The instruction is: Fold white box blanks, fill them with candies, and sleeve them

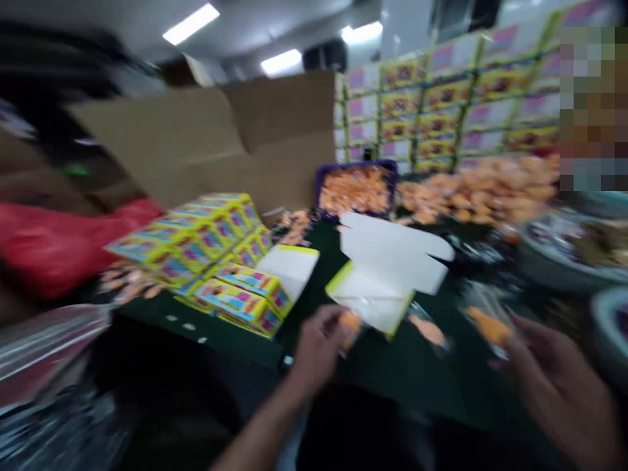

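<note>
My left hand (321, 340) pinches a small orange piece in clear wrapping (350, 322), just in front of an open white box (366, 294) with yellow edges. Over on the right, my right hand (554, 373) grips another orange piece in a clear bag (490, 325); blur hides what the piece is. Between the two hands a third wrapped orange piece (428, 329) lies on the dark green table (417, 379). The box stands with its lid flap (392, 248) folded back, away from me.
Yellow printed boxes (210, 242) are stacked at left. Behind stand a purple basket (357, 186) of wrapped orange pieces, a heap of them (481, 190), and a wall of stacked boxes (426, 98). Round tubs (579, 248) sit at right, near a person (593, 111).
</note>
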`<state>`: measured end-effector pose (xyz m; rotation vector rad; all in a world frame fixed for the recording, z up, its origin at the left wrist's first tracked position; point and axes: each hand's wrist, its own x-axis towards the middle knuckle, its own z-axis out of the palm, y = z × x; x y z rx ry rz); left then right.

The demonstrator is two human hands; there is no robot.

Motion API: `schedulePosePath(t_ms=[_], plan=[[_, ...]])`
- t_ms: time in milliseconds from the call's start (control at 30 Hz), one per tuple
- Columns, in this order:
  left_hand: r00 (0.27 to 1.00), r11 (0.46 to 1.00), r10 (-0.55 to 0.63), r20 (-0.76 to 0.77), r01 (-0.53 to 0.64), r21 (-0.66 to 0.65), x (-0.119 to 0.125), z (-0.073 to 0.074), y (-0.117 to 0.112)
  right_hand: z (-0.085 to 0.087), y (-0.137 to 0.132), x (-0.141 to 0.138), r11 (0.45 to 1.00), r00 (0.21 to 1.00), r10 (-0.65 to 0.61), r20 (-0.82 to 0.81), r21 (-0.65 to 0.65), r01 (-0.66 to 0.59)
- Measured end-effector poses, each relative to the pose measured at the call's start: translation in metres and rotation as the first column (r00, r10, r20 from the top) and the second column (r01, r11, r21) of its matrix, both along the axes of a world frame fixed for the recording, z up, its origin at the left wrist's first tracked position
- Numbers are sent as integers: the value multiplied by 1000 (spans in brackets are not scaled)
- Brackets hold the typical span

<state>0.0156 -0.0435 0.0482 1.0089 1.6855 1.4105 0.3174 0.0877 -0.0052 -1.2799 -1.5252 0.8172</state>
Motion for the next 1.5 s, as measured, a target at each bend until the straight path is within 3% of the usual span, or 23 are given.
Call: schedulePosePath(t_ms=[67, 200, 400, 567, 833, 933, 1000, 1133, 1233, 1367, 1500], plan=[[995, 999, -36, -94, 35, -7, -29, 10, 24, 4, -21, 15, 981, 992, 40, -121, -181, -62], [969, 994, -101, -224, 88, -66, -61, 11, 71, -1, -45, 5, 930, 948, 130, -290, -295, -218], [932, 983, -170, -319, 139, -118, -65, 10, 111, -25, -54, -9, 876, 922, 183, -341, -368, -310], [887, 963, -260, -382, 211, -166, -69, 7, 141, -35, -49, -7, 852, 916, 199, -349, -399, -338], [699, 934, -358, -619, 259, -247, -69, -6, 176, -32, -46, -7, 845, 911, 178, -371, -417, -334], [628, 948, -316, -711, 240, -210, -65, -6, 165, -31, -44, -4, 834, 902, 167, -398, -431, -345], [569, 943, -303, -764, 292, -157, -62, -7, 145, -30, -41, -2, 819, 888, 170, -428, -440, -369], [320, 848, -342, -884, 511, -143, -60, -21, 97, -23, -32, -2, 792, 828, 209, -520, -407, -455], [174, 831, -335, -926, 518, -203, -61, -43, 73, -10, -23, -12, 789, 783, 249, -570, -349, -505], [147, 866, -240, -960, 480, -143, -57, -67, 55, 9, -10, -35, 801, 789, 337, -514, -284, -527], [168, 869, -184, -968, 488, -80, -50, -74, 43, 27, 0, -54, 804, 817, 451, -358, -236, -547]])
